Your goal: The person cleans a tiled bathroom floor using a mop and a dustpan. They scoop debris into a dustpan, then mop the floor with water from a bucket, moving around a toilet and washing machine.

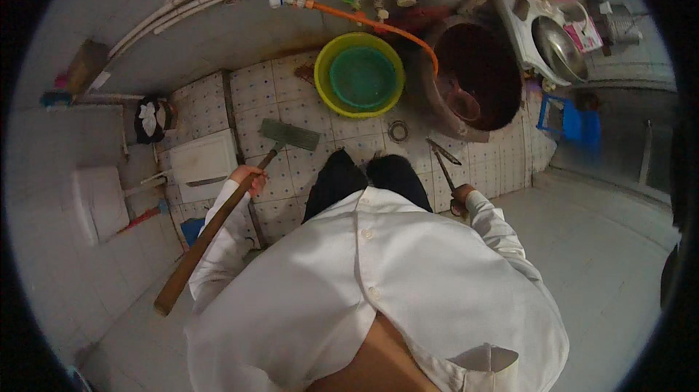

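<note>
Both hands are busy: my left hand (246,178) is closed round the long wooden broom (218,217), its head resting on the tiled floor (291,104); my right hand (460,197) grips metal tongs (444,166). Sweeping looks barely begun.

pink package (585,34): flat, rectangular, pink and white, at two o'clock, beside the metal bowl (559,48)
labels, signs, screens: none legible
</note>
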`<state>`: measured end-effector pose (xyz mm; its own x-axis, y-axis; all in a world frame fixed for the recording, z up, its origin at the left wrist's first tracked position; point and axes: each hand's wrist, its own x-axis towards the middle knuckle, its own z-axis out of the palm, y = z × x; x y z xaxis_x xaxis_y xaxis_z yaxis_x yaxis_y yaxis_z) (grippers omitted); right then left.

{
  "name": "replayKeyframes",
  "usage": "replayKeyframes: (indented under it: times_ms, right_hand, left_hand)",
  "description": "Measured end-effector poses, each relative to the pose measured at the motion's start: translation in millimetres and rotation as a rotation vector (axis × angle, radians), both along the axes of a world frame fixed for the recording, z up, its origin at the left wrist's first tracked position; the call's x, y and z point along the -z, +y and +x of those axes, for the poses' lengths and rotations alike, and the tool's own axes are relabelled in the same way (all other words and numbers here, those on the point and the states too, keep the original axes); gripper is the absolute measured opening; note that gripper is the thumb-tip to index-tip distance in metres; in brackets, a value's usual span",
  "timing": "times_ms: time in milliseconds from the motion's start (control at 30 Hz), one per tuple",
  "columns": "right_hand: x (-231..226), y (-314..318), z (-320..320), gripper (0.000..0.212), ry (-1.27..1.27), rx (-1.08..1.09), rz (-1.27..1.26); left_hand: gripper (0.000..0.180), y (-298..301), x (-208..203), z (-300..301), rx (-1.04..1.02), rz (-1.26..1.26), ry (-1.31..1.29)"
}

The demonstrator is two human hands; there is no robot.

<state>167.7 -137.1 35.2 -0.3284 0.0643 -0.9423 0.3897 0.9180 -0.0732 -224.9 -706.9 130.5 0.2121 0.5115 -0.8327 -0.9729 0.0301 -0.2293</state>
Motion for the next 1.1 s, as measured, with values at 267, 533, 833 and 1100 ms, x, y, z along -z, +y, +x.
replayKeyframes:
  times_ms: [267, 533, 833, 1100]
  right_hand:
    - [-5, -66, 53, 0.033, 0.174, 0.612, 0.222]
    - [-71, -106, -2, 0.029, 0.294, 1.341, 0.072]
    - [14, -28, -148, 0.035, 0.167, 0.417, 0.38]
    - [114, -141, -55, 0.039, 0.635, 1.508, -0.116]
  left_hand:
    - [0.017, 2, 43, -48, 0.206, -0.032, 0.105]
    - [0.011, -11, 27, -60, 0.245, 0.006, 0.124]
    - [0.011, -22, -6, -25, 0.22, -0.294, 0.321]
    - [0.018, 9, -33, -26, 0.226, -0.384, 0.266]
